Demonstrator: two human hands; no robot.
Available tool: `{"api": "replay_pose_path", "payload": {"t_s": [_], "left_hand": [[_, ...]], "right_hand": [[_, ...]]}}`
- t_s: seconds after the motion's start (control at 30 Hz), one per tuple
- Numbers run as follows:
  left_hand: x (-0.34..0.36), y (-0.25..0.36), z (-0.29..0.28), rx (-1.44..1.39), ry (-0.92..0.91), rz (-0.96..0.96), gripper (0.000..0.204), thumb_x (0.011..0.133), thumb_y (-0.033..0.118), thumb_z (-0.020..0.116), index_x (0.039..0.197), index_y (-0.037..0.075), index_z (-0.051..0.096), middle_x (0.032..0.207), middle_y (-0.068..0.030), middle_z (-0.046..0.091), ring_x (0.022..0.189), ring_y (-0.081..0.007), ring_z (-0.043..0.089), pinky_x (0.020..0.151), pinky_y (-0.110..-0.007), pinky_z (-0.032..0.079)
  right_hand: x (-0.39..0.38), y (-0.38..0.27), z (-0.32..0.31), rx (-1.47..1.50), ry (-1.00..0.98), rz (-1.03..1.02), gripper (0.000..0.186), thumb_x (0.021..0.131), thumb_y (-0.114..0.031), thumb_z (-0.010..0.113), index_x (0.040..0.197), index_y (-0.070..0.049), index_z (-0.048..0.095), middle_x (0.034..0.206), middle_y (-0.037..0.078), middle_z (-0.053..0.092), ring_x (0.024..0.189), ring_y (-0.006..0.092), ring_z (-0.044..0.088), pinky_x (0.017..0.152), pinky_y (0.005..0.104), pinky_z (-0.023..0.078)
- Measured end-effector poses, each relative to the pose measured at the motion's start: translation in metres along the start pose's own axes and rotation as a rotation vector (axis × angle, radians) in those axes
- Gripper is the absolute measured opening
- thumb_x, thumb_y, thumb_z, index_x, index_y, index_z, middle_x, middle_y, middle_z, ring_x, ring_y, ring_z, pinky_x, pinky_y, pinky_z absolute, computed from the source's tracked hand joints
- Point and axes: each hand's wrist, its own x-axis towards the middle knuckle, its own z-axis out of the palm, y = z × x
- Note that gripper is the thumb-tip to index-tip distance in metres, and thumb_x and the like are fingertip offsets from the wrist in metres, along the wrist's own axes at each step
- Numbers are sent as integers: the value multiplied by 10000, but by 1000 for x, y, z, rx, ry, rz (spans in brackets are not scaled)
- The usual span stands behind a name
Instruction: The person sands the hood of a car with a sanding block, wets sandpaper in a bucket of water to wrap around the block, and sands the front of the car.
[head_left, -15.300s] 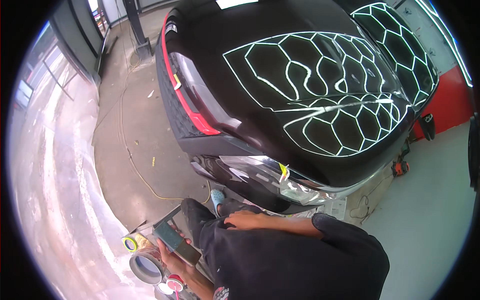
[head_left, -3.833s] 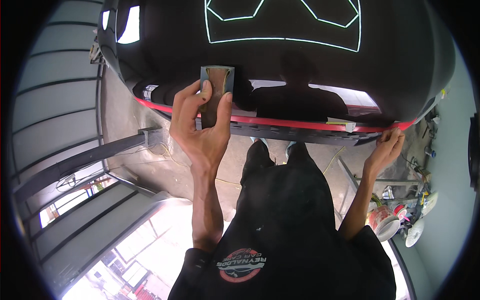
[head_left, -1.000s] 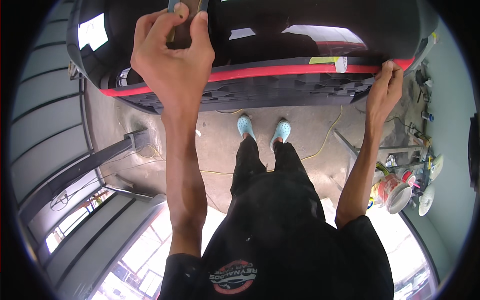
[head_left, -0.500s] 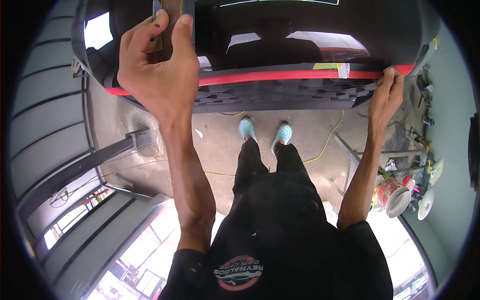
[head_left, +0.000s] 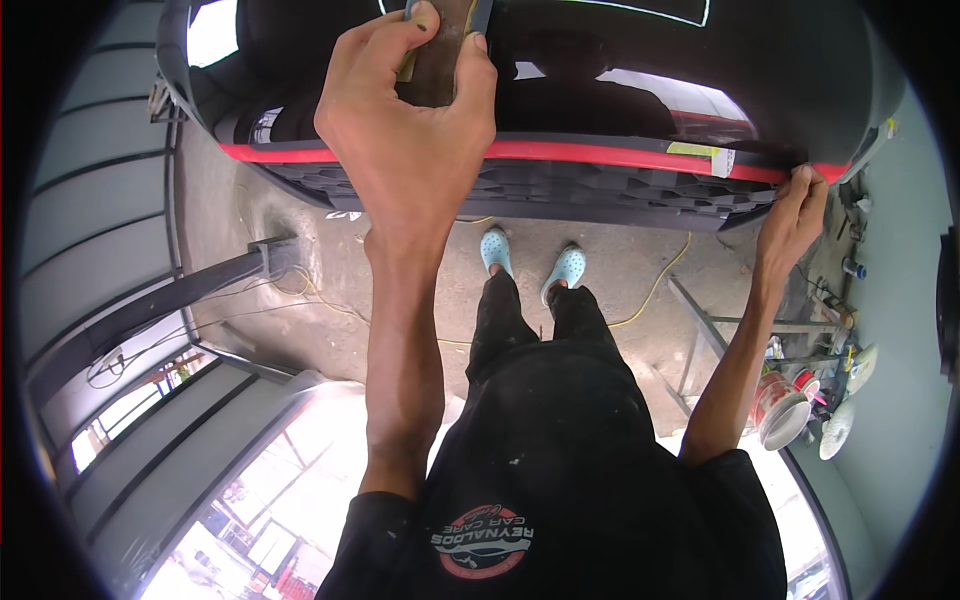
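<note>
My left hand (head_left: 405, 150) holds a flat brown and grey-blue block (head_left: 445, 40) against the glossy black car panel (head_left: 620, 40), near the top of the view. My fingers are wrapped round its sides. Further right, my right hand (head_left: 795, 215) has its fingers bent together on the red trim strip (head_left: 620, 158) along the panel's lower edge. A yellow and white tape tab (head_left: 705, 150) is stuck on that strip, left of my right hand. A white outline (head_left: 690, 22) shows higher on the panel.
My blue clogs (head_left: 568, 268) stand on the concrete floor (head_left: 630, 270) below a dark grille (head_left: 600, 190). A yellow cord (head_left: 650, 305) runs there. A metal stand (head_left: 700, 320) and buckets (head_left: 785, 420) are at the right. A dark steel beam (head_left: 160, 305) is at the left.
Over the last half second my left hand and the block moved right across the panel. About fifteen seconds earlier I was beside the car, the block held low near the buckets.
</note>
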Motion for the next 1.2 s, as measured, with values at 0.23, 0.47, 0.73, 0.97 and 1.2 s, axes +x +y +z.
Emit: {"api": "replay_pose_path", "payload": {"t_s": [0.23,0.47,0.73,0.97,1.2], "left_hand": [[-2,6,-2,173,-49,9,210,779,72,816,957,5,725,994,-93,688,821,-158,663,692,-268,532],[5,9,7,170,-21,-12,186,754,44,822,902,-2,719,957,-96,659,831,-216,680,691,-310,538],[3,14,15,142,23,-29,175,751,36,818,893,-3,722,941,-103,668,827,-203,673,703,-295,523],[5,9,18,154,41,-19,182,752,38,819,902,-4,725,937,-98,666,792,-180,649,673,-284,497],[6,7,18,146,50,4,166,760,44,819,886,-10,726,928,-91,667,790,-167,648,655,-263,487]], "right_hand": [[-2,-1,1,-14,24,-5,290,1038,-274,527,956,0,578,715,-4,499,642,72,439,584,247,362],[-7,-12,6,10,48,31,294,1041,-277,527,983,5,582,717,-3,499,638,73,424,583,247,356],[-8,-9,4,24,45,40,282,1045,-268,524,991,3,581,717,1,495,633,75,408,579,253,349],[-9,-9,5,51,37,23,273,1044,-257,521,980,3,575,702,-1,489,622,77,418,575,261,356],[-8,-10,5,63,40,21,267,1045,-248,514,975,3,575,710,1,499,637,75,422,586,258,364]]}}
